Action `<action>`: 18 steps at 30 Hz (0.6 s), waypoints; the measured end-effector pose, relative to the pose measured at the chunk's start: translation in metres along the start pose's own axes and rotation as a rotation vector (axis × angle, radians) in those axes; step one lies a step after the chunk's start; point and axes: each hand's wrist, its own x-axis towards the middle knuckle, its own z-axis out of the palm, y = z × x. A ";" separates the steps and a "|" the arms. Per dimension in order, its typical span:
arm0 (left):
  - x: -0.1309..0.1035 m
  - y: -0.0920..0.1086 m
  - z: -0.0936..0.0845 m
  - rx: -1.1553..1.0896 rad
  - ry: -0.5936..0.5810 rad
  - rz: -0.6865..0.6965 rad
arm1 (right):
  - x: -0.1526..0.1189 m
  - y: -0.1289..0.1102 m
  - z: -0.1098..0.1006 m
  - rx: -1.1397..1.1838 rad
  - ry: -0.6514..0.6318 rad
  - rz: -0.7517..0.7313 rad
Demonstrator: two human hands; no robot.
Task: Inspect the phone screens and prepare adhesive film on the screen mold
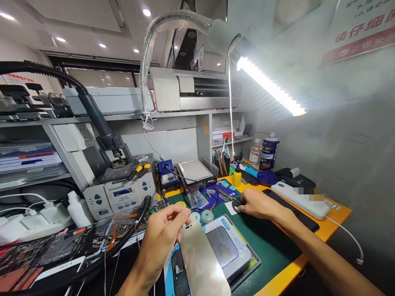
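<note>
My left hand is closed in a pinch just above the top end of a shiny gold, phone-shaped panel. What its fingertips hold, if anything, cannot be made out. The panel lies partly over a white box and a dark phone part. Farther right, my right hand has its fingers closed around the black handles of scissors, whose blades point to the back left. Under the scissors is a small white card. Rolls of tape stand between the hands.
A green mat covers the yellow bench. A dark flat phone-like slab and a white power strip lie right. Behind are a yellow bottle, a heating plate and a soldering station. A lit lamp hangs overhead.
</note>
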 end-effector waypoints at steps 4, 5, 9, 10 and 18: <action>0.001 0.001 -0.001 -0.054 -0.005 -0.032 | 0.005 -0.003 0.010 -0.086 0.020 0.058; 0.001 0.001 -0.002 -0.065 -0.011 -0.041 | 0.004 -0.003 0.010 -0.088 0.030 0.072; 0.002 0.001 -0.006 -0.107 -0.022 -0.073 | -0.013 0.005 0.006 -0.052 0.117 0.142; 0.002 0.002 -0.007 -0.118 -0.026 -0.079 | -0.020 0.008 0.005 -0.026 0.139 0.152; -0.002 0.005 -0.005 -0.291 -0.127 -0.164 | -0.099 -0.006 0.020 0.878 -0.012 0.124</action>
